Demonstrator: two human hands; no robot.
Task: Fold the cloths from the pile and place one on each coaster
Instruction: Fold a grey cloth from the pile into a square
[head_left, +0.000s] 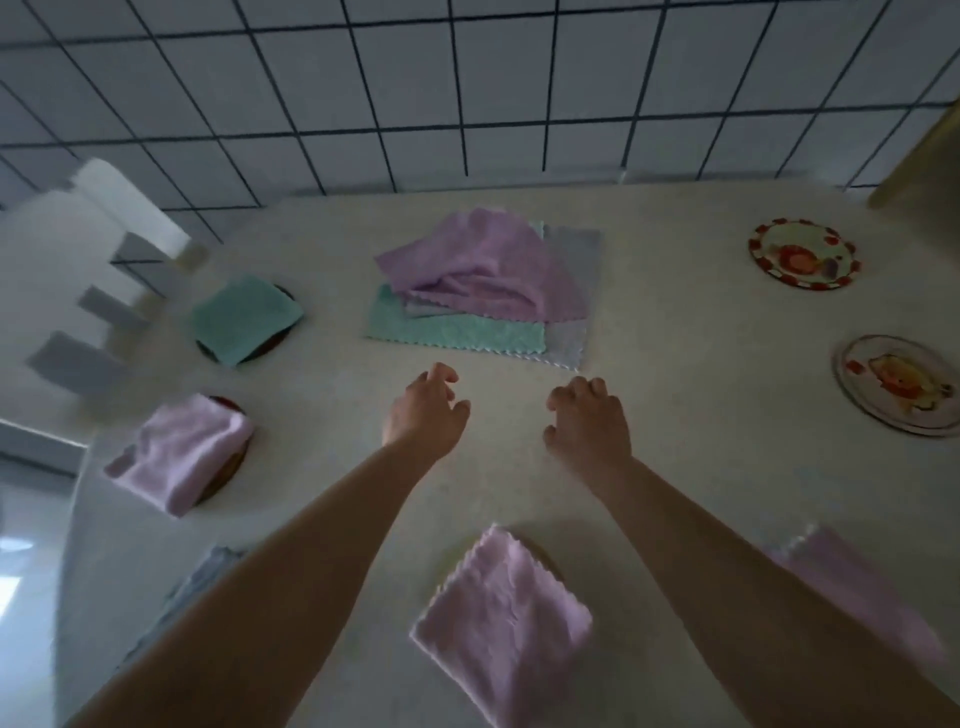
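Both hands are hovering empty just short of the cloth pile.

The left hand (427, 410) and right hand (589, 418) are reaching over the counter (675, 467), fingers loosely curled and holding nothing. The pile (483, 288) is lying near the tiled wall (467, 93). Folded cloths are sitting on coasters: a green cloth (244, 318), a pink cloth (182, 452), another pink cloth (506, 623). Two patterned coasters (802, 253) at right are lying bare.

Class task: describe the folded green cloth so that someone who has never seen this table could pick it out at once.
Start at the pile of cloths in the middle of the table, near the tiled wall. Look to its left: a folded green cloth sits on a dark round coaster. It is the only folded cloth that is green; the others are pink.
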